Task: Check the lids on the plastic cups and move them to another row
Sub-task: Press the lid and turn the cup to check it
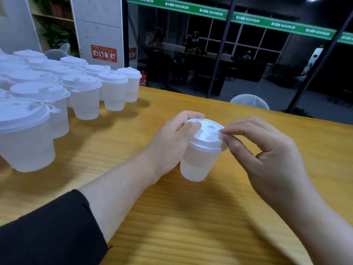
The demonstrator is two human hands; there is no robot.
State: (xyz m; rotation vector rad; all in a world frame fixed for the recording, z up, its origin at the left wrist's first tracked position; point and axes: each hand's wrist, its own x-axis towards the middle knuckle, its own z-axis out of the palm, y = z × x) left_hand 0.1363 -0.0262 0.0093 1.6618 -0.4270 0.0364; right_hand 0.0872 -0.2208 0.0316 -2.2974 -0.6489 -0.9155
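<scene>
We see one translucent plastic cup (194,165) standing near the middle of the wooden table (191,217), with a white lid (205,133) on top of it. The left hand (170,142) comes from 8 o'clock and holds this cup: its fingers curl around the far side of the rim and the thumb (191,126) presses on the lid at the 10 o'clock edge. The right hand (267,150) is at 3 o'clock from the cup. Its thumb and forefinger (232,129) are pressed together and pinch the lid edge, while the other fingers are loosely bent. At 10 o'clock on the table, well apart from the held cup, stands a group of lidded cups (66,88) in close rows. A black sleeve (47,236) covers the left forearm at 7 o'clock.
</scene>
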